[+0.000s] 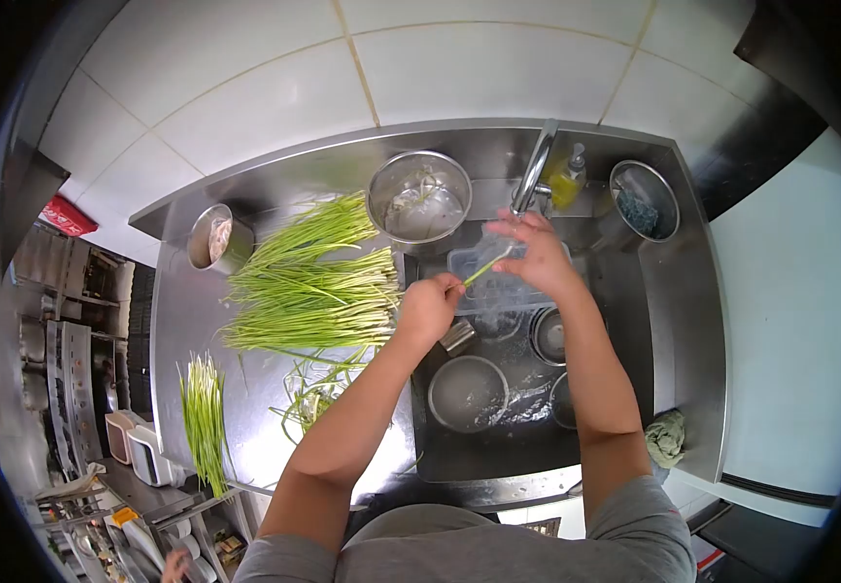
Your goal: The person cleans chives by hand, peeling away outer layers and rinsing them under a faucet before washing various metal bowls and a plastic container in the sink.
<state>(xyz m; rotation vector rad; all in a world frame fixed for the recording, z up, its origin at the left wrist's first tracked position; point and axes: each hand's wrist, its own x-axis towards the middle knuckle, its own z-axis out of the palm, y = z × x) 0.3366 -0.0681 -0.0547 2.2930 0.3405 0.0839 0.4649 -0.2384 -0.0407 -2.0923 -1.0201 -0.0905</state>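
Observation:
My left hand [428,309] pinches a thin green onion [483,269] above the sink. The stalk slants up to the right, its pale end reaching my right hand [540,257] just below the faucet [537,167]. On that hand, thumb and fingers are apart around the pale end; firm contact is hard to make out. A large pile of green onions [313,291] lies on the steel counter to the left, pale ends toward the sink. Below it are loose, tangled leaves [315,391]. A smaller bunch of green onions [205,418] rests near the counter's left edge.
In the sink [537,457] are a clear plastic container [464,260] and several round metal vessels. A steel pot [420,160] holding pale scraps stands behind. Around it are a soap bottle [568,180], a pot with a dark scrubber [645,199], a steel container [221,241] and a cloth [665,437].

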